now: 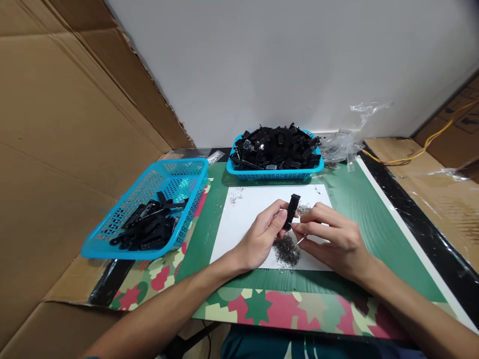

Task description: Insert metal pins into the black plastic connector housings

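Observation:
My left hand (262, 234) is closed on a small black plastic clip (292, 209), held upright over a white sheet (247, 219). My right hand (331, 237) touches the clip's lower end with pinched fingers and holds a thin metal pin or spring (300, 241). A pile of tiny metal springs (286, 251) lies on the sheet just below both hands. More small springs (304, 208) are scattered behind the clip.
A blue basket (275, 173) heaped with black clips stands at the back. A second blue basket (112, 234) at the left holds several clips. A green mat (352, 199) covers the table. Cardboard walls rise on the left; plastic bags (342, 144) and wires (411, 157) lie at the right.

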The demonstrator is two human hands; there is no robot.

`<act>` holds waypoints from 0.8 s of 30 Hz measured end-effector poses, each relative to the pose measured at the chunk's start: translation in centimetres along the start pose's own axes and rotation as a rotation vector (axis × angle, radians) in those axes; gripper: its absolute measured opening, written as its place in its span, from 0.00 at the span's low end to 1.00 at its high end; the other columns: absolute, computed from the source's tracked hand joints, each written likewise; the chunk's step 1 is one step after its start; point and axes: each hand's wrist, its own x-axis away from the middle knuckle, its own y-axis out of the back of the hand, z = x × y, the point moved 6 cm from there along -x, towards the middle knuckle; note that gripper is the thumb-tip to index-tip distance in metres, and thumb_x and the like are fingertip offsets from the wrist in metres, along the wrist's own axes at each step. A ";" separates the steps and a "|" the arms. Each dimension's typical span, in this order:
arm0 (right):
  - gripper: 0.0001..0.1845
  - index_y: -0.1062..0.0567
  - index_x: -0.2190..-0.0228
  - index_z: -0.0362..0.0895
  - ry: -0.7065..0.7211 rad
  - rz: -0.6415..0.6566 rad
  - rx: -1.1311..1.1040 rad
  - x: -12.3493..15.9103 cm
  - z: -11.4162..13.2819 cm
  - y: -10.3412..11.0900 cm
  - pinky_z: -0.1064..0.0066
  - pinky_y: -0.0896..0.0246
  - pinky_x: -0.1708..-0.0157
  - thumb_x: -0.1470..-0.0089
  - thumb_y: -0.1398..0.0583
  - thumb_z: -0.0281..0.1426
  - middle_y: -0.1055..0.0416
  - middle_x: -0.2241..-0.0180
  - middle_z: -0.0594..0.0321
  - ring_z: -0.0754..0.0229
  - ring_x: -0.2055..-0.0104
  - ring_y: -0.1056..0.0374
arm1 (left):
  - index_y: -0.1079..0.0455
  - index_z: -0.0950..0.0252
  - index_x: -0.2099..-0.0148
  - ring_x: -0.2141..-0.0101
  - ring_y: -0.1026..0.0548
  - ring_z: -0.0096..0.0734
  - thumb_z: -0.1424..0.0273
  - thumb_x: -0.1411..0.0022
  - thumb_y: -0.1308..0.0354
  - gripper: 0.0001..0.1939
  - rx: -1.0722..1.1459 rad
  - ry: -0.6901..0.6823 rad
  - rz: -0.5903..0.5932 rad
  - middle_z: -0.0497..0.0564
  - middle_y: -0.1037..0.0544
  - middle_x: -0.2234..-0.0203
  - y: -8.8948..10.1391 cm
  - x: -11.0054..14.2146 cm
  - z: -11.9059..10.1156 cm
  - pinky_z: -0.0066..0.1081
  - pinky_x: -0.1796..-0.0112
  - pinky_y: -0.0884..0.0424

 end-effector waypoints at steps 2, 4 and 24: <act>0.07 0.22 0.67 0.42 -0.011 0.012 -0.043 0.0 0.0 0.0 0.67 0.34 0.67 0.40 0.37 0.19 0.27 0.70 0.57 0.57 0.67 0.31 | 0.32 0.64 0.51 0.71 0.40 0.24 0.54 0.23 0.51 0.18 -0.028 -0.023 0.013 0.46 0.36 0.68 0.0 0.0 0.0 0.25 0.70 0.42; 0.07 0.22 0.67 0.41 -0.023 0.025 -0.073 0.0 -0.1 0.0 0.67 0.34 0.67 0.40 0.37 0.19 0.27 0.70 0.57 0.56 0.66 0.31 | 0.33 0.64 0.52 0.71 0.40 0.24 0.55 0.23 0.52 0.17 -0.055 -0.049 0.018 0.45 0.37 0.68 0.0 0.1 -0.1 0.25 0.70 0.42; 0.11 0.19 0.59 0.42 -0.034 0.072 -0.047 0.3 -0.7 -0.3 0.69 0.38 0.67 0.37 0.39 0.18 0.26 0.67 0.58 0.59 0.65 0.34 | 0.32 0.64 0.45 0.76 0.46 0.21 0.53 0.26 0.47 0.20 0.151 0.054 0.082 0.42 0.42 0.73 -0.3 -0.1 0.4 0.24 0.75 0.50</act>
